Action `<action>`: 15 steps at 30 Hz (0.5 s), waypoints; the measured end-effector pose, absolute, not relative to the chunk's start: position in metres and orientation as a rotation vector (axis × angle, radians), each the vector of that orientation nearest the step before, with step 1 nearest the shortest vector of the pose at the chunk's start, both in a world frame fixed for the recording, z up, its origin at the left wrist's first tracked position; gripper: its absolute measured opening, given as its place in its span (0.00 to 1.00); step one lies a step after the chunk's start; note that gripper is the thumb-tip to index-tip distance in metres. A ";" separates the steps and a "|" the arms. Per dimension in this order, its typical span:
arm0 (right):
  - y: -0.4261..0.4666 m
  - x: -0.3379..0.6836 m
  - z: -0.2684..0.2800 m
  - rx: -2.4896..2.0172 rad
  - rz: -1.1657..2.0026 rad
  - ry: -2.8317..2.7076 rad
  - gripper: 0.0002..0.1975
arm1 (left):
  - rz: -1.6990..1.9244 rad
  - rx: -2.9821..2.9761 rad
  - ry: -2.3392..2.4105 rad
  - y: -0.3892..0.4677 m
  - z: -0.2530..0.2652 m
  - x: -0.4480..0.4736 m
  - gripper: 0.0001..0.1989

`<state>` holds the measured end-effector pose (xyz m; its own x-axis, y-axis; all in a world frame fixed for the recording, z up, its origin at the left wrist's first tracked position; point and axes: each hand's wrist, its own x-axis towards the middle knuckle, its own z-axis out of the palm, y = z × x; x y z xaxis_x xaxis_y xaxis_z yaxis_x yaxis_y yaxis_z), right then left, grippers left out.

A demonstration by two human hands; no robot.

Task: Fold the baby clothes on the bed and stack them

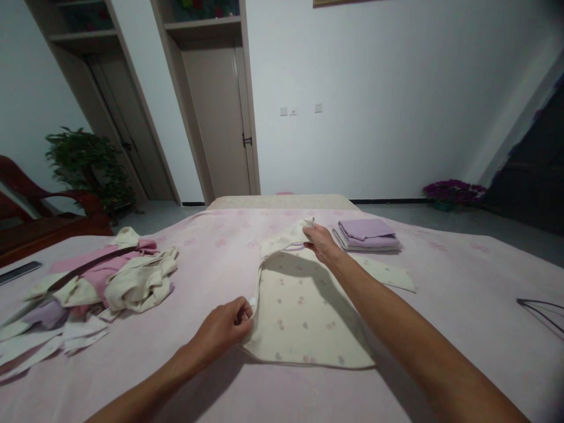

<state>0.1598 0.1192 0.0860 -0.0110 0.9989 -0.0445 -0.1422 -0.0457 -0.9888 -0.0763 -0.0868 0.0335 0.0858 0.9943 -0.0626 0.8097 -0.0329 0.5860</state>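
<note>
A cream shirt (304,317) with small printed motifs lies spread on the pink bed cover, its hem toward me and one sleeve (388,273) stretched out to the right. My left hand (231,322) pinches the shirt's left side edge near the hem, beside a small white tag. Up at the far end, my right hand (319,242) grips the shirt's other sleeve or shoulder part, lifted and folded over toward the neckline. My right forearm crosses above the shirt and hides part of its right side.
Folded purple and white clothes (368,234) are stacked at the far right. A loose heap of clothes (101,276) lies on the left, near a phone (20,271). A dark cable (540,305) rests on the pink cover (467,329) at right.
</note>
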 end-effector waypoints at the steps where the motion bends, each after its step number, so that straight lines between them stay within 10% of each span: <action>1: 0.122 0.164 0.088 -1.134 1.303 -1.090 0.10 | 0.542 1.885 1.739 -0.084 0.037 -0.071 0.06; 15: 0.111 0.187 0.078 -1.152 1.208 -1.292 0.10 | 0.427 1.817 1.434 -0.049 0.031 -0.026 0.21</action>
